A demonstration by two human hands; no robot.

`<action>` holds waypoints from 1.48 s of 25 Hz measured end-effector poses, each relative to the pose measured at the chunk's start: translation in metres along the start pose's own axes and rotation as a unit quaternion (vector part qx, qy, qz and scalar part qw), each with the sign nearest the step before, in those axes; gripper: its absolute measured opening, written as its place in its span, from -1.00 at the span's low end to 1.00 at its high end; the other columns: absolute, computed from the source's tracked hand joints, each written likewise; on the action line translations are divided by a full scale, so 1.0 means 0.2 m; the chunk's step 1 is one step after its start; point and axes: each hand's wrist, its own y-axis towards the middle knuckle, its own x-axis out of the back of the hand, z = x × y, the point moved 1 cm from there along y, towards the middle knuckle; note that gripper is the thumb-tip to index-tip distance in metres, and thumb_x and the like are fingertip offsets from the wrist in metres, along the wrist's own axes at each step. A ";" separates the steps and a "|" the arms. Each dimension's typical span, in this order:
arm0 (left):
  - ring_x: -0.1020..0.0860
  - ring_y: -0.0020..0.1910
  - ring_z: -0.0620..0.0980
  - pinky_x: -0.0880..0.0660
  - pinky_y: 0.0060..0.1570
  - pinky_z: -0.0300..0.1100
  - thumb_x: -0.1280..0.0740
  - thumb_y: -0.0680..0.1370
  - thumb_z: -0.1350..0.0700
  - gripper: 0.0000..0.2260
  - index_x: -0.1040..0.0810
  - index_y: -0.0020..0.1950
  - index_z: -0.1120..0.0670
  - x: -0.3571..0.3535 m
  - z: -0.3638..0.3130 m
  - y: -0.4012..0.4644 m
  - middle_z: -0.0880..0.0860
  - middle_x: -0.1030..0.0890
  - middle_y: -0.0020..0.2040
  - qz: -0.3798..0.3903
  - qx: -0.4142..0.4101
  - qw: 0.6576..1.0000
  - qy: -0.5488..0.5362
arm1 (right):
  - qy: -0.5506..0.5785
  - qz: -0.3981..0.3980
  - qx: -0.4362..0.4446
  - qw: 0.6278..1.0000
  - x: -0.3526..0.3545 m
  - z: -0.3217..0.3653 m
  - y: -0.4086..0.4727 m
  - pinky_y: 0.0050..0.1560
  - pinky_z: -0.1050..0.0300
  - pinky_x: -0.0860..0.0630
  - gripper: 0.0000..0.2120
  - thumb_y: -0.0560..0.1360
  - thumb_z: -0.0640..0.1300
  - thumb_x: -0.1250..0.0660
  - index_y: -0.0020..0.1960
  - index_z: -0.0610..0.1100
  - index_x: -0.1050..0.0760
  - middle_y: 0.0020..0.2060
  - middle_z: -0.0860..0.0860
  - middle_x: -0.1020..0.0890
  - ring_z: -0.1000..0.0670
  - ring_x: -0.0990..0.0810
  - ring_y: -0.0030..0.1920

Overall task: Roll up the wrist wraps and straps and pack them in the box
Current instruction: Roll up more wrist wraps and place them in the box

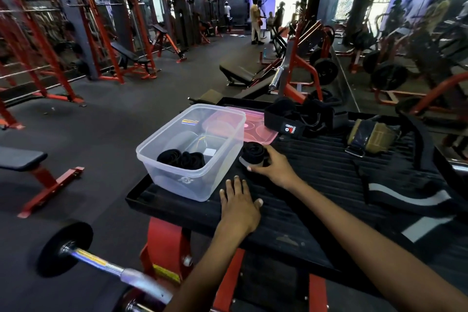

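Beside the clear box, right hand gripping a tightly rolled black wrap, left hand lying flat with fingers relaxed, two rolls sitting inside.

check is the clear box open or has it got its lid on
Open: the clear box has no lid on; the pink lid lies flat behind it.

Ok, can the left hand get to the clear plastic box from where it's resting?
Probably yes. The left hand lies flat on the ribbed platform just beside the clear plastic box, and nothing lies between them. The right hand grips a rolled wrap farther back.
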 end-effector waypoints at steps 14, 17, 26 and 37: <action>-0.27 0.42 0.18 -0.25 0.36 0.04 -0.14 0.60 -0.03 -0.58 -0.32 0.40 0.13 0.04 0.00 -0.05 0.17 -0.33 0.43 -0.118 -0.026 0.992 -0.043 | -0.046 -0.074 -0.058 0.995 0.28 0.02 -0.22 0.12 0.10 -0.48 -0.52 0.43 -0.24 -0.43 0.32 -0.20 -0.41 0.29 -0.14 -0.41 -0.14 -0.54 0.16; -0.55 0.10 0.08 -0.44 0.06 -0.06 -0.21 0.57 0.07 -0.76 -0.49 0.22 0.03 0.08 -0.10 -0.13 0.03 -0.59 0.11 -0.249 -0.064 0.939 -0.231 | -0.038 -0.113 -0.065 0.991 0.44 0.03 -0.35 0.07 0.15 -0.47 -0.60 0.45 -0.23 -0.41 0.27 -0.17 -0.45 0.26 -0.12 -0.42 -0.12 -0.54 0.17; -0.53 -0.14 -0.13 -0.39 -0.16 -0.54 -0.23 0.57 0.25 -0.80 -0.53 0.17 0.12 -0.08 -0.66 0.14 0.04 -0.60 -0.04 -0.030 -0.267 0.887 -0.376 | -0.392 0.018 -0.262 0.882 1.03 -0.20 -0.61 0.41 -0.18 -0.22 -0.13 0.33 0.13 -0.49 0.49 -0.03 -0.12 0.44 -0.11 -0.22 -0.19 -0.22 0.44; -0.50 0.14 -0.04 -0.44 0.17 -0.17 -0.09 0.60 -0.15 -0.62 -0.37 0.32 0.01 -0.13 -0.61 0.15 0.02 -0.53 0.18 -0.052 -0.262 0.841 -0.471 | -0.069 -0.228 -0.059 0.970 0.86 -0.08 -0.58 -0.06 0.19 -0.41 -0.78 0.61 -0.19 -0.14 0.17 -0.14 -0.50 0.05 -0.06 -0.61 -0.01 -0.56 0.07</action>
